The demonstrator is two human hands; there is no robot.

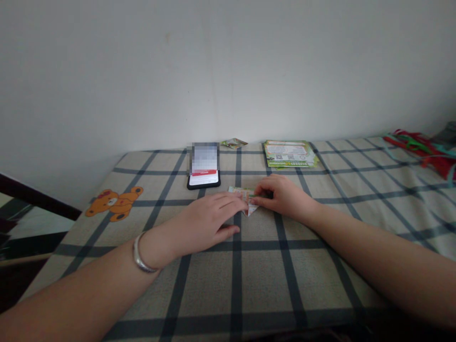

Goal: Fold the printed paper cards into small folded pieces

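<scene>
A small folded piece of printed paper (245, 195) lies on the checked cloth (263, 275) in the middle of the table. My left hand (210, 221) rests on the paper's left part with its fingers stretched out flat; a silver bangle sits on that wrist. My right hand (281, 194) comes in from the right, its fingers pinched on the paper's right edge. Most of the paper is hidden under the two hands.
A black phone (203, 179) with a lit screen lies just behind the hands. A stack of green printed sheets (290, 153) and a small folded paper (234, 142) lie by the wall. Red and green ribbons (423, 147) lie at far right. A bear print (114, 203) marks the cloth at left.
</scene>
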